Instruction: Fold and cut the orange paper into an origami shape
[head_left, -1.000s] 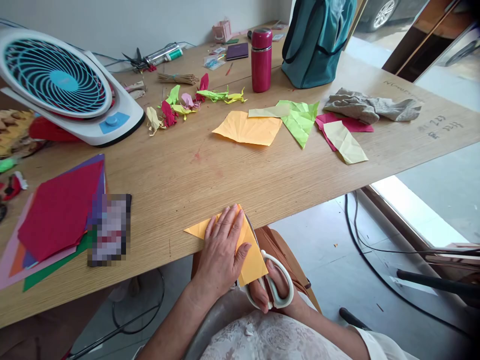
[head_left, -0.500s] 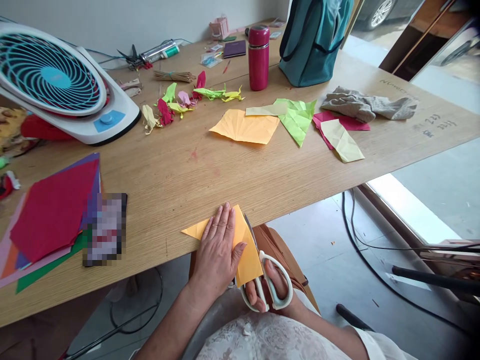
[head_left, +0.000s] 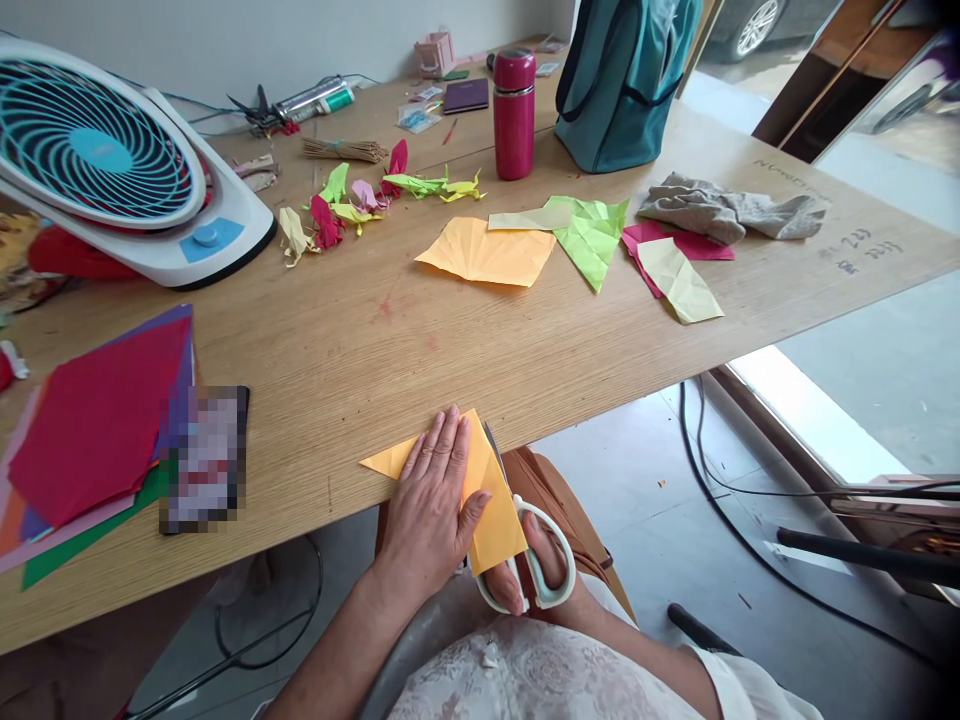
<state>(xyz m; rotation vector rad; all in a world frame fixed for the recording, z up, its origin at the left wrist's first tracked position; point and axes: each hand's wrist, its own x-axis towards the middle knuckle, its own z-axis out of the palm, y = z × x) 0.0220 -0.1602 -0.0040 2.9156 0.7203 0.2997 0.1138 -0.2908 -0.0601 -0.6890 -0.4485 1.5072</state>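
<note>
At the desk's [head_left: 322,350] near edge, left hand [head_left: 429,500]: fingers laid flat, grasping nothing.
Right hand [head_left: 550,560]: fingers closed through the scissors' [head_left: 535,582] loops.
Folded orange paper [head_left: 496,530]: under the left fingers, lower end overhanging, beside the right.
Scissors: along the paper's right edge; best kept parallel, sheet pressed firm, left thumb clear.

Open tabletop [head_left: 322,350] ahead of the hands [head_left: 430,510], fan [head_left: 101,150] and flask [head_left: 514,130] as obstacles beyond

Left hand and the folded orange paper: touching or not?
Touching. The head view shows the left hand lying flat over the folded orange paper, fingers resting on it.
</note>
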